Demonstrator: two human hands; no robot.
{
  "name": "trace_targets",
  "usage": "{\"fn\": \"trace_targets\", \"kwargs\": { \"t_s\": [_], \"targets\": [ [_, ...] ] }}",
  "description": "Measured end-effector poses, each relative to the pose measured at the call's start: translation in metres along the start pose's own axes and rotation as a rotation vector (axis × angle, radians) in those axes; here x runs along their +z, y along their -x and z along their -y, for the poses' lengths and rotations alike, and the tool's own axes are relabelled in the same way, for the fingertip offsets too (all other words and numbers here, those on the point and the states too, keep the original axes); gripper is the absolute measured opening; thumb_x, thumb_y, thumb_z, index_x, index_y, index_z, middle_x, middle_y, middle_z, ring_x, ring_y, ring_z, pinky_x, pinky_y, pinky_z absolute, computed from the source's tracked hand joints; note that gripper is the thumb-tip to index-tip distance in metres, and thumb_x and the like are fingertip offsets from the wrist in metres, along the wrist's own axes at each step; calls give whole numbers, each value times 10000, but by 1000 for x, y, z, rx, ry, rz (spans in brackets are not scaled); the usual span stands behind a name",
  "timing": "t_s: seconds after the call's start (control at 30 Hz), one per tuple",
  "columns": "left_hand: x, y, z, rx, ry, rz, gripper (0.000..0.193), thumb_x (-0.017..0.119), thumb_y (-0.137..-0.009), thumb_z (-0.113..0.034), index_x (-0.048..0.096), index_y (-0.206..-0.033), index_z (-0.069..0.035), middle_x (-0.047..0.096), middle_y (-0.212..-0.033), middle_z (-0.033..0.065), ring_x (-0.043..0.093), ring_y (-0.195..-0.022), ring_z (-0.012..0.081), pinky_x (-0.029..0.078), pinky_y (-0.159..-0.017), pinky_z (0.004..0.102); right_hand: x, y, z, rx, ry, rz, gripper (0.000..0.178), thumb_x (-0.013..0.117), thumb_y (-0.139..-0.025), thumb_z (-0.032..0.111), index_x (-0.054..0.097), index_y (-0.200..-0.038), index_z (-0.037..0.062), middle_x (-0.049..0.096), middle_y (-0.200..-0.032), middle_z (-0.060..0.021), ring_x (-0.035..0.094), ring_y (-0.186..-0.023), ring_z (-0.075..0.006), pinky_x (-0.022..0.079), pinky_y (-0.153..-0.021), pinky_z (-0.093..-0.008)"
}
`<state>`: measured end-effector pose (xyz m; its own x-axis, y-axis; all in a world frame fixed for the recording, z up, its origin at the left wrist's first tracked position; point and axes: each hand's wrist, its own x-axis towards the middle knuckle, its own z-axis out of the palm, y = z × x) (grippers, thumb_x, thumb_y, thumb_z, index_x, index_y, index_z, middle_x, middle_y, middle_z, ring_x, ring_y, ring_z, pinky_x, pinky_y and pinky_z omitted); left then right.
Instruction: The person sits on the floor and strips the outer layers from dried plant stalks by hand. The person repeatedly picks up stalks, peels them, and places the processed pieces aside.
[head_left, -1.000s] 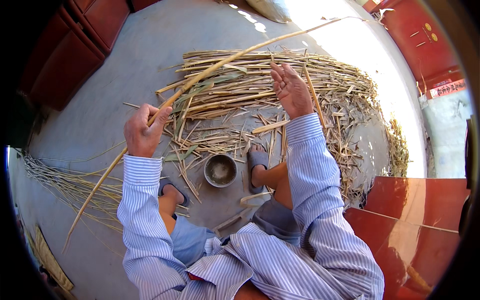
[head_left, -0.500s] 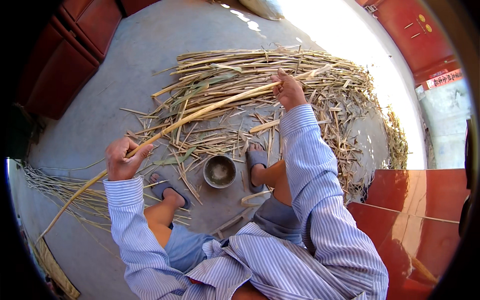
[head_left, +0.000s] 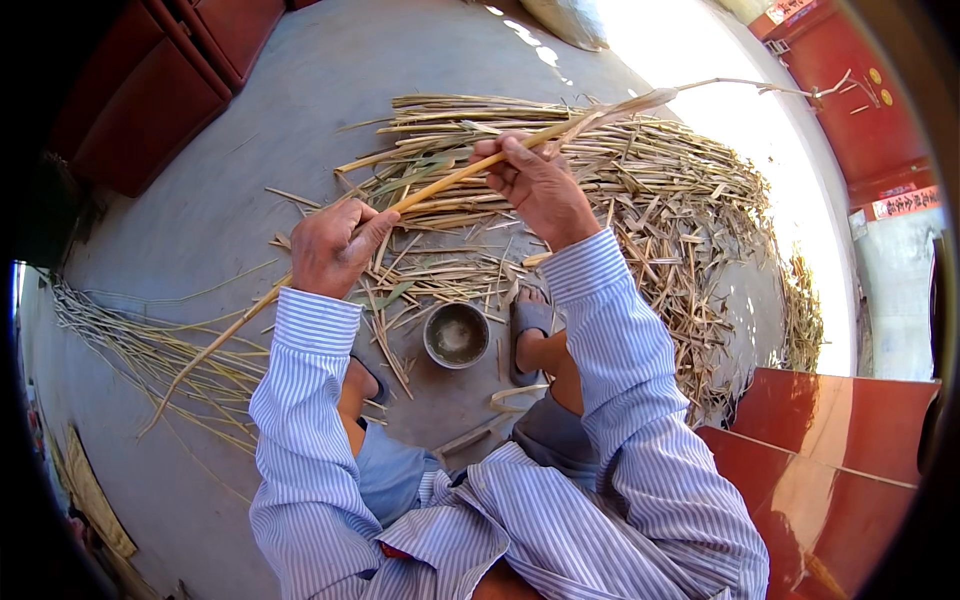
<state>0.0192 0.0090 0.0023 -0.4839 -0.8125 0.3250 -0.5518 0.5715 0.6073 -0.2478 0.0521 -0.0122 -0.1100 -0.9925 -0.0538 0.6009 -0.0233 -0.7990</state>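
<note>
My left hand (head_left: 335,246) is wrapped round a long yellow plant stalk (head_left: 440,187), gripping it left of centre. The stalk slants from the lower left up to the right, ending in a pale leafy sheath and a thin dry tip. Farther along it, my right hand (head_left: 540,187) has its thumb and fingers closed on the stalk near the sheath. Behind and beneath my hands lies a large pile of dry stalks (head_left: 640,165), partly hidden by them. A dark round bowl (head_left: 430,350) stands on the floor between my feet.
Thinner, cleaner-looking stalks (head_left: 130,345) fan out on the floor at the left. Dry leaf scraps (head_left: 670,290) litter the right side. Dark red seats (head_left: 150,120) stand at the far left, red glossy panels (head_left: 820,420) at the lower right. A pale sack (head_left: 568,18) rests at the top.
My left hand has moved right and up, closer to my right hand. My right hand has shifted left, and the stalk now reaches farther up right, showing its sheath and thin tip.
</note>
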Motion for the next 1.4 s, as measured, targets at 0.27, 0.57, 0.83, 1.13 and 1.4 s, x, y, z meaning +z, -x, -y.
{"fn": "trace_targets", "kwargs": {
  "t_s": [0.27, 0.57, 0.83, 1.13, 1.4],
  "targets": [
    [6, 7, 3, 287, -275, -155, 293, 781, -748, -307, 607, -705, -75, 571, -635, 63, 575, -568, 256, 445, -500, 368, -19, 5, 21, -106, 167, -247, 238, 596, -962, 241, 642, -1021, 15, 703, -945, -90, 687, -870, -160, 558, -661, -224],
    [10, 10, 1, 413, -445, -257, 265, 798, -720, -265, 600, -702, -90, 530, -643, 53, 546, -583, 240, 414, -517, 371, -30, 3, 15, -2, 266, -398, 279, 633, -940, 282, 623, -971, 5, 703, -898, -110, 701, -761, -153, 533, -546, -183],
    [8, 9, 1, 373, -396, -228, 269, 786, -744, -267, 595, -710, -80, 567, -652, 70, 538, -574, 269, 396, -513, 373, -28, 8, 20, 194, 344, -301, 260, 591, -966, 251, 630, -1041, 5, 707, -890, -110, 705, -759, -164, 555, -572, -222],
    [-9, 6, 9, 195, -311, -119, 416, 601, -929, -373, 546, -669, -53, 478, -540, 137, 489, -481, 325, 360, -463, 427, -69, 16, 24, -93, 28, -412, 182, 569, -966, 170, 641, -1010, 9, 695, -836, -85, 673, -690, -118, 559, -580, -213],
    [-6, 17, 18, 264, -345, 68, 449, 558, -945, -403, 524, -653, -64, 522, -557, 147, 537, -512, 354, 396, -468, 438, -79, 15, 50, -17, -234, -163, 323, 581, -956, 139, 467, -1225, 2, 634, -1171, -167, 647, -824, -129, 541, -614, -197]
  ]
}}
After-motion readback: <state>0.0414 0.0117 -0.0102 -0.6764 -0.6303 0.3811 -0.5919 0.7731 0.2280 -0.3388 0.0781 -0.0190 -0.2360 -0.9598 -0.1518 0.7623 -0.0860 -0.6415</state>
